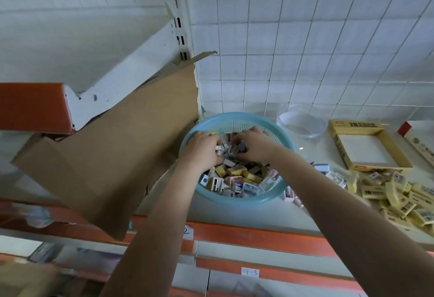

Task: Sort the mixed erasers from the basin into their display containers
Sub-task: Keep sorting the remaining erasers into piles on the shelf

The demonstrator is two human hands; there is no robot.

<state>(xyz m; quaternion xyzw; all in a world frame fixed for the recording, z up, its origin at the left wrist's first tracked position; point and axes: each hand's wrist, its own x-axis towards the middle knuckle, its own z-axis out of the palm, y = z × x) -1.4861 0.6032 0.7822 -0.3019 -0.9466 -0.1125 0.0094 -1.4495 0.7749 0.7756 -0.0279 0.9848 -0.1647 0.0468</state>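
A light blue basin [279,138] stands on the white shelf and is heaped with mixed erasers [237,177] in yellow, grey and pink wrappers. Both my hands are down inside it at the far side. My left hand [203,147] has its fingers curled around small grey pieces. My right hand [254,145] is closed on a dark grey eraser [242,147]. To the right lie an empty yellow 2B display box [340,148], a clear round tub [303,124] and a pile of yellow 2B erasers [399,198].
A torn sheet of brown cardboard [122,155] leans against the shelf upright on the left and touches the basin. The shelf's orange front edge [246,235] carries paper price tags. A few loose grey and pink pieces [333,175] lie beside the basin. White tiles back the shelf.
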